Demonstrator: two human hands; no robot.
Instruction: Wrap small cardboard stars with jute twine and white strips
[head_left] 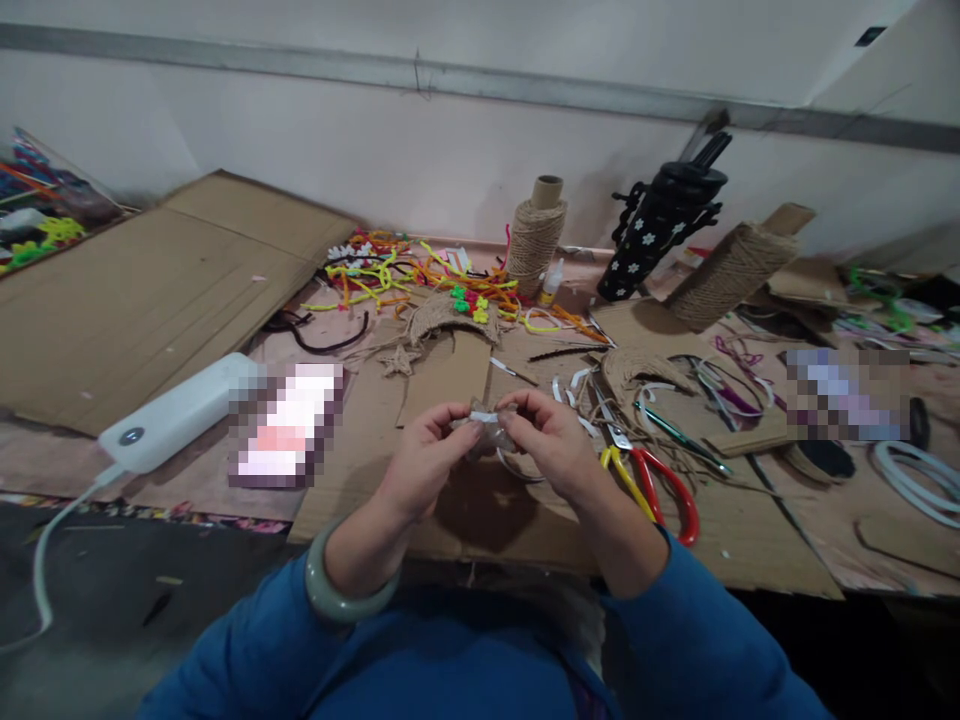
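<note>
Head view: cardboard sheet (pixel 465 520) covers the table and serves as the landmark. Toward its far edge stands a twine spool (pixel 535 238), with bright pipe cleaners (pixel 390 272) just left of that. Off its left side lies a white power bank (pixel 178 412). On its right part rest red-and-yellow scissors (pixel 651 480). Above its middle, both hands meet: left hand (pixel 421 468) and right hand (pixel 551 442) each pinch, fingers closed, one end of a small twine piece (pixel 486 428). That piece lies between them, long axis running left to right, touching both sets of fingertips; neither hand is clearly nearer.
</note>
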